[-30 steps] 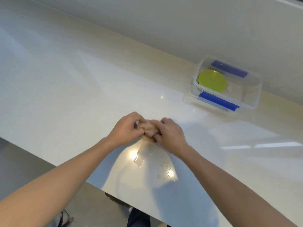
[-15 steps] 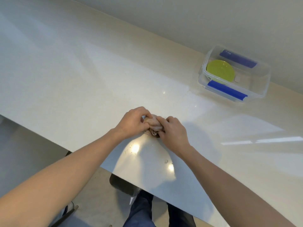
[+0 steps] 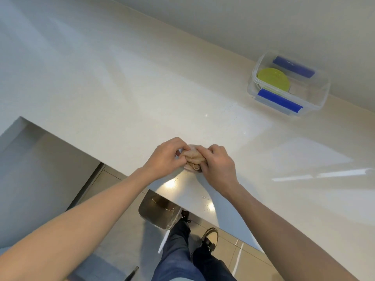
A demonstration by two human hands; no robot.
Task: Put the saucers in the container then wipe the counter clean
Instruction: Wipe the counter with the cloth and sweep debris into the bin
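- The left hand (image 3: 165,157) and the right hand (image 3: 218,164) meet at the centre of the frame, both with fingers curled round a small bunched beige cloth (image 3: 192,158), pinching it between them just above the near edge of the counter (image 3: 121,88).
- The cloth looks wrung or balled tight; a wad that small covers little surface, so a wipe with it would likely leave streaks unless it is spread out first.
- Just below the hands, towards the lower middle of the frame, small droplets (image 3: 205,199) sit on the glossy counter near its front edge. A careless sweep could push that water over the lip and onto the floor tiles (image 3: 233,252), where the person's shoe (image 3: 211,238) stands, making a slip hazard.
- Squeezing the cloth here, if it is wet, would add more drips to the same spot.
- In the upper right of the frame, well apart from the hands, the clear plastic container (image 3: 322,94) with blue clips holds a lime-green saucer (image 3: 273,79); whether more saucers lie beneath it I cannot tell.
- A wide wipe towards that corner could knock the light container along the wall.
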